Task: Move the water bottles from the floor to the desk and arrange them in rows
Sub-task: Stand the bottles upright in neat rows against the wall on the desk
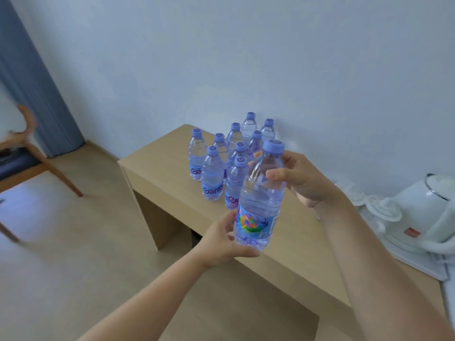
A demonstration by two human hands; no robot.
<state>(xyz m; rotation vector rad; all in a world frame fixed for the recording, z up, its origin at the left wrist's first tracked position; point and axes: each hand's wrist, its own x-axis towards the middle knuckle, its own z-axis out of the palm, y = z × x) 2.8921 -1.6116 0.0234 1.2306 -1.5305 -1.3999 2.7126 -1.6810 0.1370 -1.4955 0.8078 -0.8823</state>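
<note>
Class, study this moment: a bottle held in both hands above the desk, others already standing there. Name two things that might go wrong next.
1. The held bottle is tilted; set down like that, it might topple.
2. The standing bottles are packed close, so the bottle or the left hand could knock the front one into its neighbours.

Bare forearms, no sleeves visible

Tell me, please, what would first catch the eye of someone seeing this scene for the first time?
Front and centre, a water bottle is held above the desk, the right hand at its shoulder and the left hand at its base. Behind it, bottles with purple caps stand in rows by the wall. A white kettle sits at the far right.
</note>
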